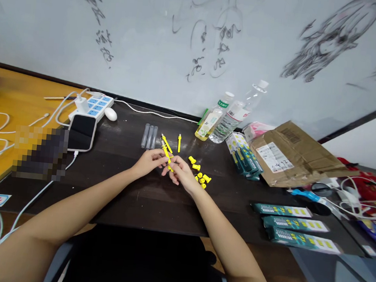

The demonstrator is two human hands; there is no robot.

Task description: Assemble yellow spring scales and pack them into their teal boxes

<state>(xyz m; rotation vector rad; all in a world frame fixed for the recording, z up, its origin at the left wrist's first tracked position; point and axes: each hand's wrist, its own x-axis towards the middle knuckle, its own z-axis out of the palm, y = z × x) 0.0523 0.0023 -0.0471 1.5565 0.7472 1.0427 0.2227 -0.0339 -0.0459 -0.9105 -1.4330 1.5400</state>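
In front of me both hands meet over the dark table, pinching one slim yellow pen-shaped piece with a narrow tip pointing away. My left hand grips it from the left. My right hand closes on its near end, where the fingers partly hide it. Just beyond lie two similar yellow pieces, one slanted and one nearly straight. Clear plastic tubes lie side by side to the left. Several short yellow caps are scattered right of my right hand.
Two plastic bottles, one with yellow liquid and one clear, stand near the whiteboard. Green boxes and a torn brown package lie right. A charging phone, power strip and cables are left.
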